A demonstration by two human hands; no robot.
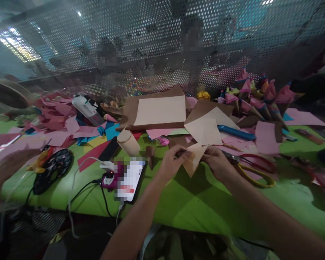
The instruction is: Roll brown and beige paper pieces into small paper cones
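Both my hands hold one small piece of tan brown paper [194,159], pointed at the bottom, just above the green table [195,202]. My left hand [173,162] pinches its left edge with thumb and fingers closed. My right hand [218,162] grips the right edge, fingers curled. A little brown paper cone [151,154] lies just left of my left hand. Scissors with red and yellow handles [253,168] rest right of my right hand.
A phone [128,180] on cables lies to the left, beside a paper roll [128,142]. Brown sheets [159,110], pink scraps, a glue gun [86,107], a blue cutter [236,132] and several finished paper cones [257,99] fill the back. Another person's blurred hand [8,166] is at left.
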